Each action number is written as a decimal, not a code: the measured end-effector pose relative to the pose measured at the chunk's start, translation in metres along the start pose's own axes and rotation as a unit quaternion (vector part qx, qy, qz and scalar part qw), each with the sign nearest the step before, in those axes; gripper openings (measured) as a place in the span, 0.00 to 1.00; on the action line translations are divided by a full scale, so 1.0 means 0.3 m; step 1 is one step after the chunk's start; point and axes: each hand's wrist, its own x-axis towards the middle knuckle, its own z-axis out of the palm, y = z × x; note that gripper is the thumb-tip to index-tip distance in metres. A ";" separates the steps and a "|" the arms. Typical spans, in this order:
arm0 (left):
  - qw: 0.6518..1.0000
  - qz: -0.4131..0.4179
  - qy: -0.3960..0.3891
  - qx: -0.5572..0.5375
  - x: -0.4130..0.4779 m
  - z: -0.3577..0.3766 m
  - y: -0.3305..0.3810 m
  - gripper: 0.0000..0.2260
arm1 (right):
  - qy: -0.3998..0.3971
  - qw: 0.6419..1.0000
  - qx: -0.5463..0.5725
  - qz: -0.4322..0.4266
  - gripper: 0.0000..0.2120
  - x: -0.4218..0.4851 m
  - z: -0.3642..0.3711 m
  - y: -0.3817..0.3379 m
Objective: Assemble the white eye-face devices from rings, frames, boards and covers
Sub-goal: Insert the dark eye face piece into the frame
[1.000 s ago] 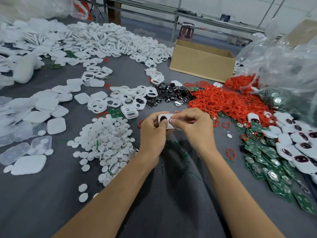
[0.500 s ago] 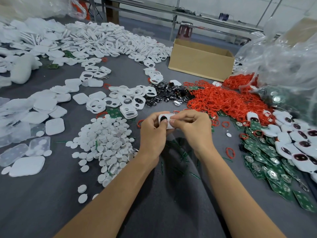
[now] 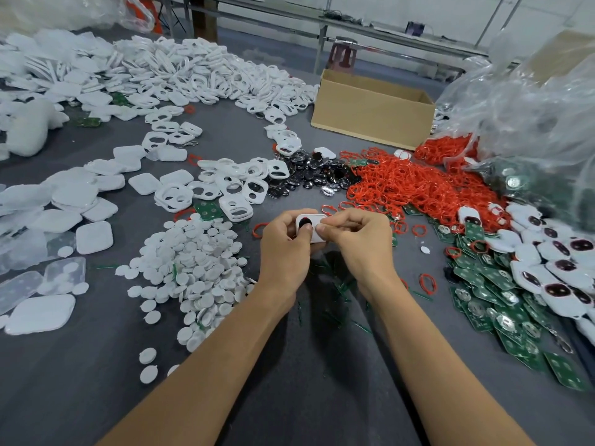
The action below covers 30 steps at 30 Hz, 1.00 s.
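While the left hand (image 3: 283, 249) grips the white device (image 3: 311, 227) above the grey table (image 3: 96, 381), the right hand (image 3: 355, 241) pinches its other end. Both thumbs probably press parts together, though fingers hide the seam.

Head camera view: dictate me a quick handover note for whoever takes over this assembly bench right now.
Hands: left hand and right hand both pinch one white eye-face device above the grey table. One dark eye shows, and the fitting looks unfinished.
Parts: red rings ahead right, green boards at right, white frames ahead left, white covers at left.
Done: a stack of eyed faces at far right.
Left: finish this unit, then work through the large piles.
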 end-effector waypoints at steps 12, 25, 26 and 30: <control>1.000 0.000 0.009 0.010 -0.005 0.001 0.002 0.11 | -0.014 0.998 0.045 0.049 0.10 0.002 0.005 0.008; 0.999 0.023 -0.021 0.030 -0.015 -0.002 0.009 0.13 | -0.075 0.992 0.075 0.072 0.11 0.020 -0.022 0.002; 0.999 0.020 -0.021 0.026 -0.017 -0.001 0.009 0.13 | -0.096 0.991 0.054 0.071 0.09 0.022 -0.029 0.001; 0.999 0.028 -0.011 0.038 -0.019 0.005 -0.001 0.11 | -0.149 0.988 0.021 0.043 0.09 0.027 -0.039 -0.004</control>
